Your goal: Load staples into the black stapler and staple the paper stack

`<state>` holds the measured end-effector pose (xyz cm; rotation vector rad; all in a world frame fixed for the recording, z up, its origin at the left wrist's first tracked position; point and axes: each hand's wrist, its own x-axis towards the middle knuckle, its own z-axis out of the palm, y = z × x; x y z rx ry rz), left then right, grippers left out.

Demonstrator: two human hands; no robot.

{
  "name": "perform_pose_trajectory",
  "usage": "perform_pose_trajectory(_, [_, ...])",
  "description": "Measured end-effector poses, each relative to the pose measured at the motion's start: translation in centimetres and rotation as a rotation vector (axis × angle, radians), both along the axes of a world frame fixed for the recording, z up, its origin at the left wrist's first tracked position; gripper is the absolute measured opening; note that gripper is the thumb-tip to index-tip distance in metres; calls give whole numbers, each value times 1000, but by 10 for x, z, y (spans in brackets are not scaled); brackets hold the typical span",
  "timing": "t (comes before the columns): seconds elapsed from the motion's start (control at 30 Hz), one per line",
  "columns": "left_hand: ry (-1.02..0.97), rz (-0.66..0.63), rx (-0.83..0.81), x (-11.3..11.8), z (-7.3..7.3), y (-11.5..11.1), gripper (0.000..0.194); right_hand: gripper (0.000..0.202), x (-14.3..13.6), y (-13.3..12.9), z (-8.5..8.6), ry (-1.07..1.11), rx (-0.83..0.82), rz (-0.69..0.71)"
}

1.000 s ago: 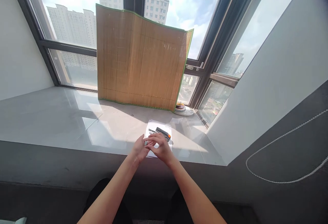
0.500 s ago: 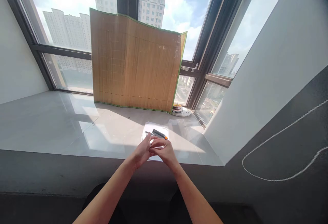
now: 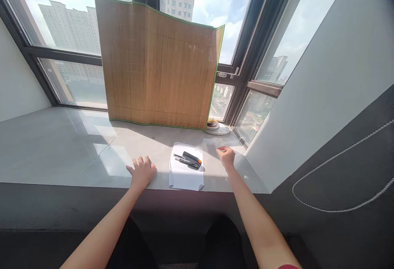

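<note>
My left hand [image 3: 142, 173] rests on the pale window sill, its fingers spread and nothing in them. To its right lies a small stack of white paper [image 3: 186, 182], one sheet slightly askew. On the paper are a dark utility knife [image 3: 192, 157] with an orange end and a black-and-silver pen [image 3: 186, 162], close together. My right hand [image 3: 226, 155] is right of the paper, low over the sill, with fingers pinched together. By its fingertips is a faint, see-through patch [image 3: 212, 144] like thin plastic; whether the fingers grip it is unclear.
A bamboo mat [image 3: 156, 68] with green edging stands upright against the window. Several stacked plates [image 3: 217, 128] sit in the sill's right corner. A white bead cord [image 3: 323, 210] hangs in a loop at the right. The sill [image 3: 61, 154] ends in a straight front edge.
My hands were together over the paper's front part and have parted. The left moved left and spread flat on the sill; the right moved right. The paper and pen now show fully.
</note>
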<state>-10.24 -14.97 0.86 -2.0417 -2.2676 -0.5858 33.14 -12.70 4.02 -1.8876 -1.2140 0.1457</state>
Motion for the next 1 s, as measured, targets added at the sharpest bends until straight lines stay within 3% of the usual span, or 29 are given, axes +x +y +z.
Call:
perform_pose_trajectory(0.17, [69, -14, 1, 3, 1, 0, 47, 24, 11, 69, 18, -133, -61, -26])
perform_pose_trajectory(0.27, [98, 1, -2, 2, 2, 0, 43, 25, 11, 93, 12, -210, -145, -11])
perform_pose_trajectory(0.47, [116, 2, 9, 2, 0, 0, 38, 37, 14, 96, -22, -248, -288, 30])
perform_pose_trajectory(0.6, [79, -10, -7, 3, 3, 0, 39, 45, 22, 94, -25, -248, -311, 6])
perform_pose_trajectory(0.7, [35, -17, -6, 4, 4, 0, 37, 41, 31, 87, -17, -232, -330, -23])
perform_pose_trajectory(0.8, [31, -20, 18, 4, 3, 0, 36, 26, 35, 63, -16, -216, -386, -3])
perform_pose_trajectory(0.9, [15, -18, 51, 4, 2, 0, 34, 10, 31, 23, -28, -225, -439, 104])
perform_pose_trajectory(1.0, [-44, -14, 70, 4, 1, -1, 35, 16, 24, -19, -47, -278, -369, 231])
